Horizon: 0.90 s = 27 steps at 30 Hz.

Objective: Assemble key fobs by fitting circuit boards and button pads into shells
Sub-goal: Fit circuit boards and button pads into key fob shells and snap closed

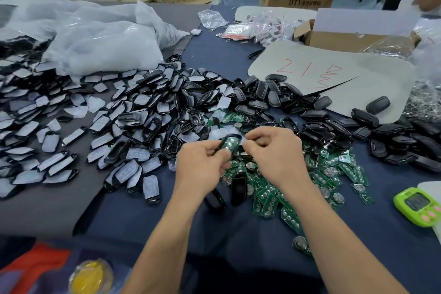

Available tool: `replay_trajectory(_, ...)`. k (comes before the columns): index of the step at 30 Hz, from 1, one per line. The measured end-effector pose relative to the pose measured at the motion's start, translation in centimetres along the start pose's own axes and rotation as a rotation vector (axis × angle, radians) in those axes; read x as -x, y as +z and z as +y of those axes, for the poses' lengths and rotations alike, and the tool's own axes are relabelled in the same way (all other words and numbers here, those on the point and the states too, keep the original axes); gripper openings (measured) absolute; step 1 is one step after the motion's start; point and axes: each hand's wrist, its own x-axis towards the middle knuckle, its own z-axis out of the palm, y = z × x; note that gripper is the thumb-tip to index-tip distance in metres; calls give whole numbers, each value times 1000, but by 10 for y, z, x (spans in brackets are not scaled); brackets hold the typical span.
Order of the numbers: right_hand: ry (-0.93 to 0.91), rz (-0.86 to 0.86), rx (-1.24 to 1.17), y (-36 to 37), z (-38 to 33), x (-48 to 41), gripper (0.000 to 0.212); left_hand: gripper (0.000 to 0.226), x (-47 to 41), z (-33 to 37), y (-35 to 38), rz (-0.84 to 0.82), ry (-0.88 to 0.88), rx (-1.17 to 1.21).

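At the left of the counter [214,234] lies a big heap of unfilled shells [133,126]. The left hand [200,164] grips one shell [223,143] with a green board [231,145] seated inside, fingers curled round it. The right hand [274,153] pinches a pale piece [243,142] at its tip, probably the pad. To the right, loose boards [334,174] and black covers [322,122] lie unused. This fob looks half assembled, and most of the work remains.

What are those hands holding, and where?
The left hand grips a black shell by its lower end; the right hand pinches the edge of what looks like a pale pad.
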Motion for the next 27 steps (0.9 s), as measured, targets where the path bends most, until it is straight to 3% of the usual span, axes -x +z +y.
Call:
replay_trajectory(4, -66, -147, 164, 27, -15, -19, 15, 5, -10, -10, -30, 271, -188, 406)
replay_trajectory(9, -207, -288, 267, 74, -44, -40, 31, 16, -16, -21, -73, 514, -213, 647)
replay_trajectory(15, -311, -402, 336, 139, -74, -63, 38, 9, -23, -35, -99, 643, -192, 703)
replay_trajectory(20, -454, -565, 517, 174, -87, -84, 65, 8, -27, -43, -109, 686, -202, 689)
replay_trajectory(27, -454, -606, 529, 178, -93, -107, 51, 9, -34, -41, -109, 618, -200, 649)
